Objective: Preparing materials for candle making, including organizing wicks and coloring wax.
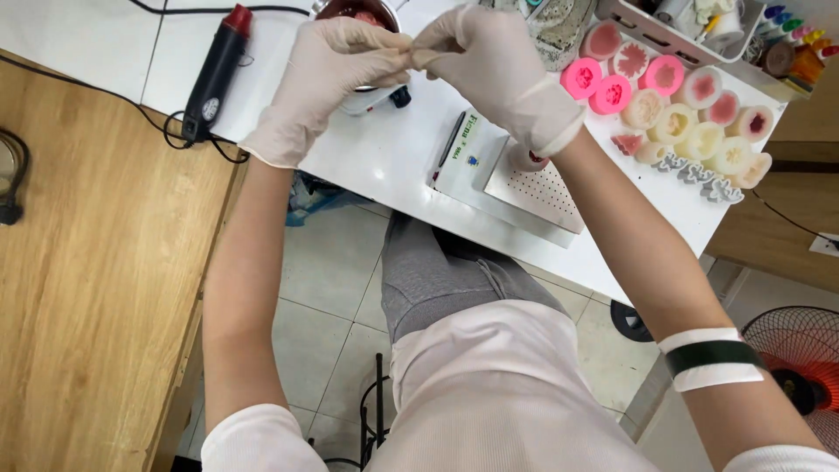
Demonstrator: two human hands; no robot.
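Both of my hands wear pale latex gloves and meet above the white table (pixel 393 162). My left hand (pixel 328 74) has its fingers curled, and my right hand (pixel 494 65) pinches the glove at the left hand's fingertips, about where the two hands touch. Just behind the hands sits a small metal pot (pixel 354 10) with pink contents, mostly hidden by them. Below my right wrist lies a small digital scale (pixel 507 179) with a white perforated platform.
A black and red heat gun (pixel 214 74) lies at the table's left with its cord trailing onto the wooden top (pixel 87 262). Several pink and cream silicone moulds (pixel 673 105) crowd the right side. A tray of small bottles (pixel 760 31) stands far right. A fan (pixel 800 358) sits on the floor.
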